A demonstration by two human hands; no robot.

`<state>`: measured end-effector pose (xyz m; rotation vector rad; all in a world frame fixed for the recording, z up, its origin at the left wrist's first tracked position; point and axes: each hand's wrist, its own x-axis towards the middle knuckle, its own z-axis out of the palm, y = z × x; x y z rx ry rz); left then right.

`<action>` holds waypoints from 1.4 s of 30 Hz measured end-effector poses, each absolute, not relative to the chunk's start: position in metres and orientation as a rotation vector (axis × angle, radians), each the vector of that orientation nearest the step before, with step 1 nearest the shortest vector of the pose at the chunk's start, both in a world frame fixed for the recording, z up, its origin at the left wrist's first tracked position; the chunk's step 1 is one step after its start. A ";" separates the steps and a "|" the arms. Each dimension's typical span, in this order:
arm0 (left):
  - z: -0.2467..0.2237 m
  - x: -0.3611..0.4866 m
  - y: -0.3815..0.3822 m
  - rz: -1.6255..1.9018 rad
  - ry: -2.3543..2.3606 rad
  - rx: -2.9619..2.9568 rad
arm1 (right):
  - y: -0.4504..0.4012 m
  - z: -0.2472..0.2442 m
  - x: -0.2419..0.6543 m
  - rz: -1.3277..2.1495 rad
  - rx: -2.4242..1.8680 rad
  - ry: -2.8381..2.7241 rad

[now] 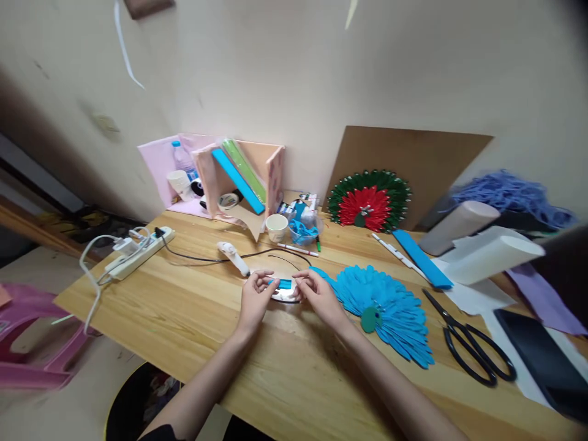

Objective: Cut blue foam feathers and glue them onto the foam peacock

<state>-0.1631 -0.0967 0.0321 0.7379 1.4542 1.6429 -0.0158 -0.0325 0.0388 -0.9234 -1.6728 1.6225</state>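
Between my two hands is a small, flat blue strip (285, 284), perhaps felt or foam. My left hand (257, 299) pinches its left end with thumb and fingers. The fingertips of my right hand (319, 299) are closed at its right end, hiding the exact grip. Just beneath the strip lies a white object with a dark rim, mostly covered by my hands. A white glue gun (233, 258) rests left of my left hand. To the right of my right hand spreads a blue layered peacock craft (381, 306) with a green oval head piece (369, 320).
Black scissors (468, 343) and a phone (542, 355) lie at right, near paper rolls (496, 254). A paper cup (277, 228) stands behind my hands. A red-green craft (370, 202) leans on cardboard (413, 159). Cables run from a power strip (138, 252).
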 end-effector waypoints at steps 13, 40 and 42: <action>0.012 -0.292 -0.150 2.006 1.979 0.491 | -0.020 0.008 -0.181 1.132 -0.843 -2.186; -0.005 -0.300 -0.141 2.033 1.946 0.545 | -0.037 0.014 -0.128 1.527 -0.662 -2.229; -0.004 -0.299 -0.141 2.026 1.949 0.545 | -0.038 0.015 -0.128 1.532 -0.668 -2.227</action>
